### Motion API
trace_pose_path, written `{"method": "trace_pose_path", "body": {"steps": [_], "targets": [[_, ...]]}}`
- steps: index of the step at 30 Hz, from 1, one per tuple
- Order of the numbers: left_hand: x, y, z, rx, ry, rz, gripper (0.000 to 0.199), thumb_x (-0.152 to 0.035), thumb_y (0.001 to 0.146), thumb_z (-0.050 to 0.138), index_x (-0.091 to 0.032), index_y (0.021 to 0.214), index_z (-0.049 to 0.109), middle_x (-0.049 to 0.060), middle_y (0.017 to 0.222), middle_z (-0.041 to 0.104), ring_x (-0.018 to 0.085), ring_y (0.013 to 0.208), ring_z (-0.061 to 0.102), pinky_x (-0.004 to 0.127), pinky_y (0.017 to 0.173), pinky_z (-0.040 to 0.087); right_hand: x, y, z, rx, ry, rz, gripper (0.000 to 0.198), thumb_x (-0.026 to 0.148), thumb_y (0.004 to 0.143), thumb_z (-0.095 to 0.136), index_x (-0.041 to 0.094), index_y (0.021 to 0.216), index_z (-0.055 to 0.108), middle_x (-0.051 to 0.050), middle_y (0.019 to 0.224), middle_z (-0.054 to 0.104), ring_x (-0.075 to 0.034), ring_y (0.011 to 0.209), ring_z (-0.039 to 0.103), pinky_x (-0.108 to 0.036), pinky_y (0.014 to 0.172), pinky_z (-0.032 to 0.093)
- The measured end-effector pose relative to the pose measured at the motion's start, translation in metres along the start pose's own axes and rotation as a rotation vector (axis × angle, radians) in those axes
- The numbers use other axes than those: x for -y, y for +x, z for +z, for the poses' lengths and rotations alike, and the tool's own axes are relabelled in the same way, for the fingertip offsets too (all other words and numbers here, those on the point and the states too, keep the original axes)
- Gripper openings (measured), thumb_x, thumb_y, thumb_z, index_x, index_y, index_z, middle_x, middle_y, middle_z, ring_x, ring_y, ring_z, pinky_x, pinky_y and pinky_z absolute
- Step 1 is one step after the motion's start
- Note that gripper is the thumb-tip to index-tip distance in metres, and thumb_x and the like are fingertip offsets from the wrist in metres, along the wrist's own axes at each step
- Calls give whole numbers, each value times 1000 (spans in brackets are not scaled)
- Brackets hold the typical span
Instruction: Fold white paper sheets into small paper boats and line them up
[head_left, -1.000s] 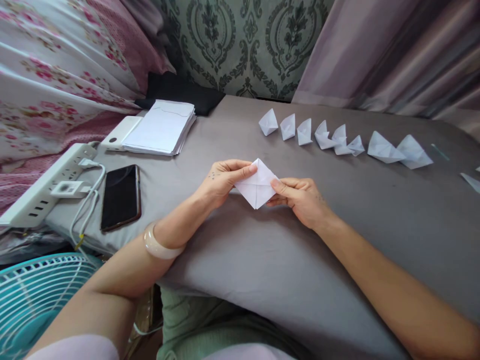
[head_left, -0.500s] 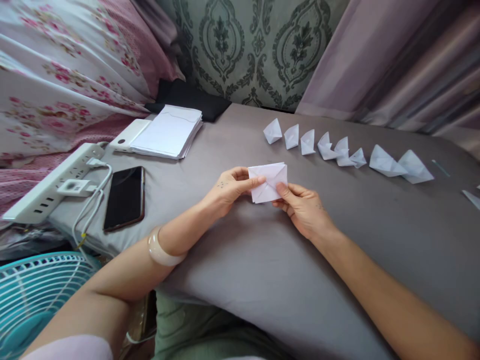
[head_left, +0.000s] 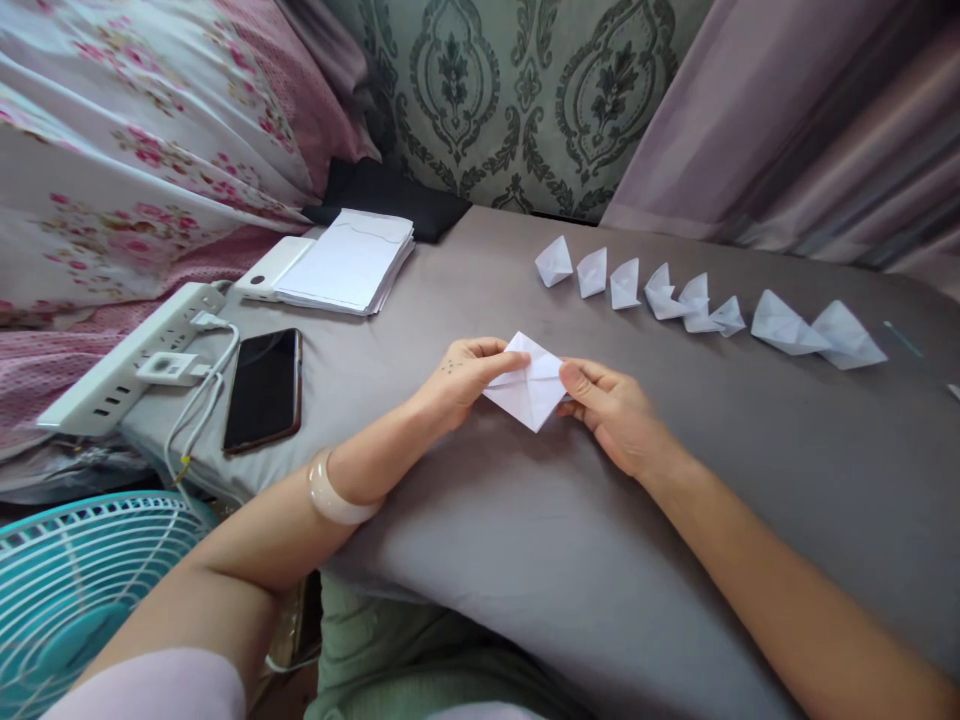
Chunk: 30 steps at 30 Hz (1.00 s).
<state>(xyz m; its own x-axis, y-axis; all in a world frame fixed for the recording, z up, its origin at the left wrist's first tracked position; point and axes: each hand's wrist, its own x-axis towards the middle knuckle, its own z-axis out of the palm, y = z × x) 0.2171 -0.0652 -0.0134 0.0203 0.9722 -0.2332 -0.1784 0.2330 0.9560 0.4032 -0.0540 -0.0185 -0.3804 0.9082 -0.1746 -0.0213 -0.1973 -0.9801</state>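
A folded square of white paper (head_left: 532, 395) is held above the grey-covered table, turned so that one corner points toward me. Crease lines cross at its middle. My left hand (head_left: 472, 375) pinches its left side, thumb on top and fingers beneath. At the right corner, my right hand (head_left: 611, 405) grips it between thumb and fingers; the fingertips under the paper are partly hidden. Beyond my hands, several folded white paper boats (head_left: 624, 284) stand in a row running to the right.
A stack of white paper (head_left: 349, 260) lies at the back left on a white box. Nearer are a phone (head_left: 264, 390) and a white power strip (head_left: 135, 355) with cables. A turquoise fan (head_left: 90, 600) stands below the table's left edge (head_left: 217, 480).
The folded paper has turned from lying square-on to a diamond position, one corner now toward me. Both hands still hold it. The whole view has shifted slightly.
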Motion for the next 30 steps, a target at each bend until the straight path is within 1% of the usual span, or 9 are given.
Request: {"method": "trace_pose_path", "body": {"steps": [6,9,11,17,21,23,25,27,30], "targets": [[-1,-4,2,123,53,-9,31,-40,68,77,-14,83,70,5,79,68,16,71,62,28,66,45,1,3,-6,-2,-42,20,29,46,70,79,24,87,78,-4,87,73,-17,79,61,-32,71,45],[2,-1,1,62,14,78,43,-41,67,80,-15,98,67,6,96,69,17,84,63,29,76,46,-4,7,-5,-116,61,-4,27,44,67,81,25,84,78,-2,85,74,-16,78,61,-33,74,45],[5,1,0,24,10,93,48,-39,64,83,-14,101,65,7,98,69,17,85,63,30,76,46,-6,10,-4,-194,132,-9,26,43,64,83,25,82,77,-2,85,73,-16,78,61,-33,74,45],[8,0,6,110,20,64,39,-32,65,81,-12,96,69,9,95,71,17,81,63,28,70,44,-7,11,2,-269,258,-27,27,40,60,85,26,81,75,1,89,73,-13,77,60,-28,68,45],[8,-1,7,85,50,131,30,-30,69,77,-12,94,72,8,92,72,18,81,64,30,76,46,-11,12,-1,-240,164,-65,29,42,64,82,25,85,73,-1,92,73,-15,82,63,-31,74,48],[9,1,6,54,138,221,26,-30,73,74,-13,92,71,6,86,71,16,78,63,30,74,47,-12,14,-5,-223,35,-143,28,43,68,79,24,87,72,-2,93,72,-17,85,64,-34,79,49],[11,3,3,3,317,384,19,-31,77,71,-14,86,71,4,77,68,14,72,60,28,69,46,-12,16,-10,-207,-119,-262,29,41,71,77,23,92,70,-3,93,72,-19,87,64,-37,83,50],[13,6,1,-64,565,618,13,-29,81,66,-16,82,69,2,75,65,13,70,57,27,67,45,-10,17,-15,-239,-304,-427,35,39,73,76,24,103,66,-4,99,70,-20,91,64,-38,83,51],[15,10,-3,-123,940,988,13,-23,88,56,-18,85,67,5,84,66,15,78,57,29,73,45,-7,15,-23,-327,-680,-723,41,33,77,74,26,115,61,-6,110,65,-23,100,60,-38,85,49]]}}
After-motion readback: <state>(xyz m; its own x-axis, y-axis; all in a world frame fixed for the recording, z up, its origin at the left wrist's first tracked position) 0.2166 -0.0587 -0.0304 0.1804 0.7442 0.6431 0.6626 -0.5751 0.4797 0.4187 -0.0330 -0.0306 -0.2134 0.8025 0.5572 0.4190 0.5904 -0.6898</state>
